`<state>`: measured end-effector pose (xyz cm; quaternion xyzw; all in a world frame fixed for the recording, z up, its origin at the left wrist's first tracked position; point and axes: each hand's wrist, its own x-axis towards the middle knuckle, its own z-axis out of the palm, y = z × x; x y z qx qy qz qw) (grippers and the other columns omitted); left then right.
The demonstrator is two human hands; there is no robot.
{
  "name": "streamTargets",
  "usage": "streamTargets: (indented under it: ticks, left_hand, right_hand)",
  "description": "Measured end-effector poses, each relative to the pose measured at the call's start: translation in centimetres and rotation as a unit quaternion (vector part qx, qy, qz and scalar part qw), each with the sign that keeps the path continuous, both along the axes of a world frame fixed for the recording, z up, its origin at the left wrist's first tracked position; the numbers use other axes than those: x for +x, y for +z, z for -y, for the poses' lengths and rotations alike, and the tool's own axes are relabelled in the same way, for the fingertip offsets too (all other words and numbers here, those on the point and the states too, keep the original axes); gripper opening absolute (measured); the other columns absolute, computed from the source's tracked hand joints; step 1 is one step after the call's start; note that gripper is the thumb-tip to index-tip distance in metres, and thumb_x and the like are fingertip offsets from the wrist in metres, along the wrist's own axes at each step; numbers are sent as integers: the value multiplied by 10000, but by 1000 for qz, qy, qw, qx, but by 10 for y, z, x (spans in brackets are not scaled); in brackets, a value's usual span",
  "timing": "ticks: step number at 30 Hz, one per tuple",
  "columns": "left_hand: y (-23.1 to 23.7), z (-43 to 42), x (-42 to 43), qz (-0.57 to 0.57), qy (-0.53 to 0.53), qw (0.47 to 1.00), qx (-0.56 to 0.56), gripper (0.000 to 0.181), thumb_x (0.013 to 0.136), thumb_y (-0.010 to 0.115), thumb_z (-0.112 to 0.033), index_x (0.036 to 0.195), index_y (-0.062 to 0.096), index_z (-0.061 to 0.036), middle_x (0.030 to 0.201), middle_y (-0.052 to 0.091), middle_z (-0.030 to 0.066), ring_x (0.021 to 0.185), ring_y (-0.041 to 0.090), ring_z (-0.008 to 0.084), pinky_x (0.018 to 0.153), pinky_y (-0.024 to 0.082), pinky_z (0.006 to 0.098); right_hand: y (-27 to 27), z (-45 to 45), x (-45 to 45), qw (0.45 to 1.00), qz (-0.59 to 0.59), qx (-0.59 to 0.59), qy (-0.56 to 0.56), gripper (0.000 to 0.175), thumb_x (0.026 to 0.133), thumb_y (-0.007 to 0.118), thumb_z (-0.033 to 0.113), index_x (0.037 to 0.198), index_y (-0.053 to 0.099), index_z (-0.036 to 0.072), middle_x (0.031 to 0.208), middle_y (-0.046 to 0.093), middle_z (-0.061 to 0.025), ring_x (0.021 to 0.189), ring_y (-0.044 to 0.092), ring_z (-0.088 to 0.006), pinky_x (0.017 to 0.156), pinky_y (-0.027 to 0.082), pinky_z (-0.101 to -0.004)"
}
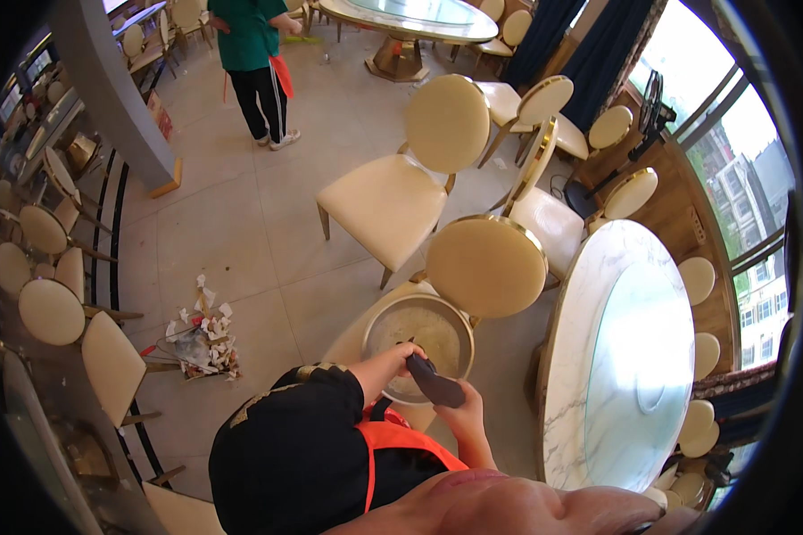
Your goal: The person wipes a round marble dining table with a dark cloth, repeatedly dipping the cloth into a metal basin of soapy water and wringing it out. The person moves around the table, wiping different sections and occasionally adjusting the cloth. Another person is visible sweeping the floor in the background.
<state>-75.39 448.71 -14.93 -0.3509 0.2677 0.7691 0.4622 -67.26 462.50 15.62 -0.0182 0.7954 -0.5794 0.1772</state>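
Both my hands hold a long dark grey object (436, 384) that looks like a folded cloth. My left hand (403, 359) grips its upper end, over a round metal basin (467, 328). At the lower end is my right hand (464, 406), near the basin's rim. The basin rests on the cream seat of a chair (487, 266) with a round back. Small dark shapes show inside the basin beside my left fingers; what they are cannot be made out.
To the right stands a round marble-look table (572, 388) with a glass turntable (615, 374). Another cream chair (388, 200) is ahead. Litter (207, 344) lies heaped on the tiled floor at left. A person in green (247, 40) stands farther off, near a pillar (117, 93).
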Motion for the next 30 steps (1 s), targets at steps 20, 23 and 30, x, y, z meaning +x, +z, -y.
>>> streamTargets:
  ticks: [20,23,30]
  left_hand:
    - [54,0,15,22,51,937,344,396,918,616,-381,1104,664,-35,1024,705,135,896,693,281,842,567,398]
    - [94,-4,19,5,61,928,369,439,911,619,-414,1153,641,-48,1066,691,160,925,681,348,855,563,421]
    - [141,-11,25,51,44,926,372,425,901,646,-349,1160,606,-14,1060,681,179,957,674,353,904,539,432]
  right_hand:
    - [-226,-107,-113,818,307,-358,-330,251,834,619,196,1047,621,64,1008,697,-79,920,678,-273,764,575,-433]
    - [-258,-90,-102,808,336,-391,-285,406,891,546,401,1119,615,73,1043,690,-79,906,679,-258,757,575,-395]
    - [-269,-52,-60,759,345,-508,-216,734,898,425,684,1248,579,58,1191,645,-125,1050,627,-313,899,524,-417]
